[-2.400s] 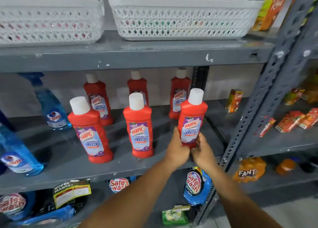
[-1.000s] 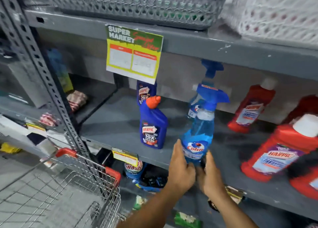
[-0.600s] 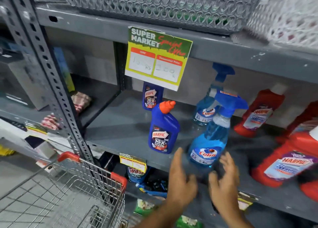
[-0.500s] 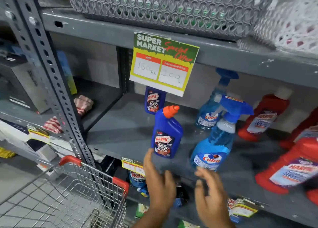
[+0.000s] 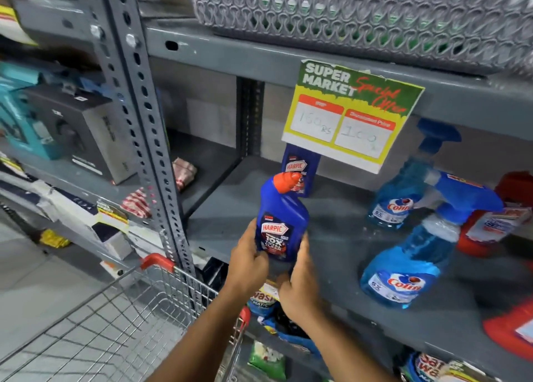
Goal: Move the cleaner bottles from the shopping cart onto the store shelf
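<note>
A dark blue Harpic bottle (image 5: 281,217) with an orange cap stands near the front edge of the grey store shelf (image 5: 340,237). My left hand (image 5: 249,262) and my right hand (image 5: 298,280) both grip its lower part. A second blue Harpic bottle (image 5: 300,171) stands behind it, partly hidden by the price sign. Two blue Colin spray bottles (image 5: 403,269) (image 5: 401,194) stand to the right, with red Harpic bottles (image 5: 496,225) beyond them. The wire shopping cart (image 5: 121,318) with red corners sits at lower left; I see no bottles in its visible part.
A Super Market price sign (image 5: 350,119) hangs from the shelf above. A grey lattice basket (image 5: 360,15) sits on that upper shelf. A perforated steel upright (image 5: 144,122) stands left of the bay. Boxes fill the left-hand shelves, and pouches lie on the shelf below.
My hands let go of the front Colin spray bottle, moved left and closed on the blue Harpic bottle. The view has swung left and closer to the shelf.
</note>
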The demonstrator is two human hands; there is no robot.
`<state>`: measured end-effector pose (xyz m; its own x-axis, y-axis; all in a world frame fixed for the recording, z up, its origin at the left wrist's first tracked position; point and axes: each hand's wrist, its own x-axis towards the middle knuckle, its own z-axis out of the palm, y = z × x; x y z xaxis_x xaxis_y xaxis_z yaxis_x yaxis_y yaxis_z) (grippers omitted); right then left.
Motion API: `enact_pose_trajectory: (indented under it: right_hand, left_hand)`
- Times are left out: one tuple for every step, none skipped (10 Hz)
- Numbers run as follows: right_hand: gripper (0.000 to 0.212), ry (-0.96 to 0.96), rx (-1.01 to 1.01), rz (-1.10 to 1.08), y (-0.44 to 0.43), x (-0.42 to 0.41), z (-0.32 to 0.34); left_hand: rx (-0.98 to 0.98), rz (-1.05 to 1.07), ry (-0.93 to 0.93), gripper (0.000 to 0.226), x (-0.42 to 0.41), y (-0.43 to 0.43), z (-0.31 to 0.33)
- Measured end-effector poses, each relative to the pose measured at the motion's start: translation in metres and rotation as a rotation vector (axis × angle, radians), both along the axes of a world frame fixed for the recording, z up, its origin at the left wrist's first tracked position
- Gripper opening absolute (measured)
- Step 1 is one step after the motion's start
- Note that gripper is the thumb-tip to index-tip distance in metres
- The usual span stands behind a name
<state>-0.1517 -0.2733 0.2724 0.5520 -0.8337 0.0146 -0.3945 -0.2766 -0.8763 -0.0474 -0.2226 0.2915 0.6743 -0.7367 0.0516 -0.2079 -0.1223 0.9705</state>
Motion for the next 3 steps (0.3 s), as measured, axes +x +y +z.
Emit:
enact_pose_trajectory:
  right_hand:
    - [0.093, 0.037, -0.014, -0.025, -0.0004, 0.0068, -0.0030]
    - [0.093, 0.024, -0.004, -0.029, -0.0004, 0.0088, 0.0019]
    - [0.090, -0.024, -0.049, -0.041, 0.0040, 0.0051, 0.0069]
  left_hand:
    - [-0.020, -0.042, -0.017, 0.080, 0.0072, 0.0041, -0.0069]
    - [-0.022, -0.038, -0.015, 0.080, 0.0082, 0.0051, -0.0078]
    - [0.026, 0.005, -0.051, 0.076, 0.0013, 0.0053, -0.0041]
